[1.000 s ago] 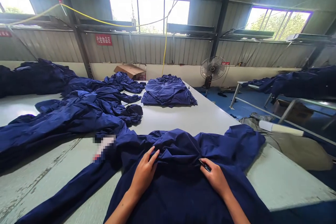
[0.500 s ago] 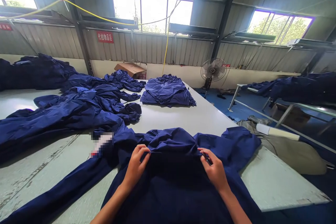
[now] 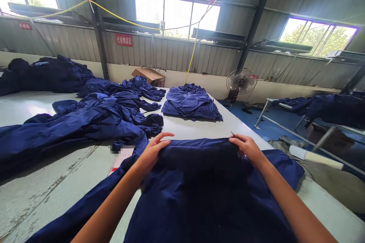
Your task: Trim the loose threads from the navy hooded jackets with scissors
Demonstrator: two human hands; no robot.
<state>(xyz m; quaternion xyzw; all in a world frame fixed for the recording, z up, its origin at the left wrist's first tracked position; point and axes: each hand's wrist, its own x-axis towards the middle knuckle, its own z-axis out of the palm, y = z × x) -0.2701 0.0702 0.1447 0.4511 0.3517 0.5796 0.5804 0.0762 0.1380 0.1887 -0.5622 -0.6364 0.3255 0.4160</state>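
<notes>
A navy blue garment (image 3: 196,186) hangs stretched between my hands, its upper edge pulled nearly straight. My left hand (image 3: 155,148) pinches that edge at the left between thumb and fingers. At the right end, my right hand (image 3: 246,146) grips the same edge. A thin, dark, pointed tool (image 3: 233,134) also sticks up from the right hand; most of it is hidden, so its kind is unclear. One long sleeve (image 3: 76,201) trails over the table to the lower left. Beside it lies a white and red paper (image 3: 123,158), partly blurred.
Loose navy garments (image 3: 94,121) are heaped on the white table (image 3: 71,186) at the left. A folded garment stack (image 3: 191,102) stands ahead. Beyond the table's right edge are a standing fan (image 3: 240,81), a metal-framed table (image 3: 285,127) and a grey-green bundle (image 3: 333,178).
Both hands have risen and moved forward, lifting the garment's edge and drawing it taut. The pointed tool now sticks up above the right hand. The view has shifted slightly left.
</notes>
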